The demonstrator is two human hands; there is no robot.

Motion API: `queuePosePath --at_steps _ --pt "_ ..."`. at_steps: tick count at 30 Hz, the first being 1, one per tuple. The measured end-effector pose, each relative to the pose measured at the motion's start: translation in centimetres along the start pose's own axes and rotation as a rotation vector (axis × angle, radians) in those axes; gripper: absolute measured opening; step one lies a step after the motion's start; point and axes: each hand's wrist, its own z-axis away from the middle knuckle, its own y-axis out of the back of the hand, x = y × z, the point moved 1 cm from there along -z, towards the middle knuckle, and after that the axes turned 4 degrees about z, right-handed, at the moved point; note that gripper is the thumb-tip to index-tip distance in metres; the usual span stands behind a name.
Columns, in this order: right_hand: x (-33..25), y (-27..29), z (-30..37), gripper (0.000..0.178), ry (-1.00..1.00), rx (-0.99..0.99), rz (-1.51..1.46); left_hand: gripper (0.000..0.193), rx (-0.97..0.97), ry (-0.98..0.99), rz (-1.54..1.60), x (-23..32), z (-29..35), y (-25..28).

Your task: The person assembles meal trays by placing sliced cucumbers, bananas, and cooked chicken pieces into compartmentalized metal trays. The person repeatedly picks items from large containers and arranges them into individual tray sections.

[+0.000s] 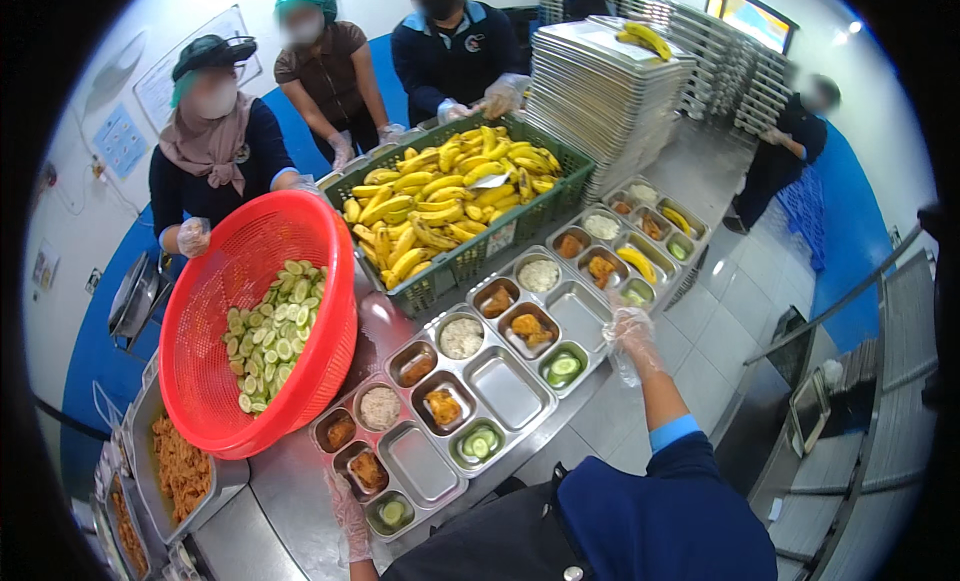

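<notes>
Compartment trays stand in a slanting row along the steel table. My gloved left hand point(347, 518) lies along the outer side of the leftmost tray point(422, 468), fingers stretched out. My gloved right hand point(632, 338) reaches to the front edges of the third tray point(578, 314) and the fourth tray point(612, 265), fingers apart, with nothing visible in them. Each tray has rice, browned food pieces and cucumber slices point(480, 441). Large compartments in the left three trays are bare. A banana point(636, 265) lies in the fourth tray, another point(677, 218) in the fifth.
A green crate point(500, 243) of bananas stands behind the trays. A tilted red basket point(330, 321) holds cucumber slices; a person's gloved hand point(193, 237) touches its rim. A metal pan point(225, 475) of brown food sits left. Stacked trays point(600, 96) rise behind right. Other people stand opposite.
</notes>
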Motion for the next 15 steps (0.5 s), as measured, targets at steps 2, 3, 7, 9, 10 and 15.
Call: queuePosePath --at_steps 2,3,7,9,10,15 --pt "-1.4 3.4 -1.5 0.067 0.031 0.09 0.007 0.072 -0.047 0.049 0.055 0.5 -0.2 -0.3" --pt "-2.2 5.5 -2.6 0.063 0.1 0.15 -0.09 0.068 -0.067 -0.075 -0.169 0.9 -0.2 -0.1" --pt "-10.9 10.6 -8.6 0.041 0.536 0.414 -0.398 0.053 -0.111 -0.405 -0.828 1.3 -0.1 0.7" --pt "-17.0 11.5 -11.4 0.024 0.859 0.627 -0.369 0.049 0.062 -0.356 -0.832 1.1 0.4 1.0" --pt "-19.7 11.9 -13.0 0.028 0.939 0.577 -0.432 0.05 0.14 -0.239 -0.868 1.1 0.7 1.3" --pt "-29.7 10.5 -18.4 0.025 0.746 0.249 0.168 0.043 0.136 -0.187 -0.552 1.7 1.8 0.9"
